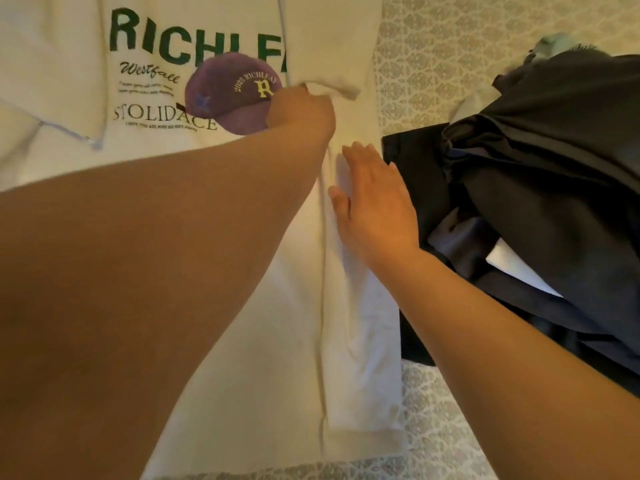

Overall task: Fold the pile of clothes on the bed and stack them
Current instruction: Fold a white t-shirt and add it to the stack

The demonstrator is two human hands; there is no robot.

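Reading "RICHLEA", "Westfall", "STOLIDACE": sweatshirt (242,306)

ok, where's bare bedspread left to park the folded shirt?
Bare patterned bedspread shows at top right, between the white T-shirt and the dark clothes pile, and along the bottom edge below the shirt's hem. The right side is crowded by the pile; both hands are on the shirt's right edge.

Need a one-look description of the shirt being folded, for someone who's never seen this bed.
On the patterned bedspread, left of the dark clothes pile, lies a cream T-shirt spread flat. The left hand pinches its sleeve; the right hand presses its side. It alone carries green lettering and a purple cap print.
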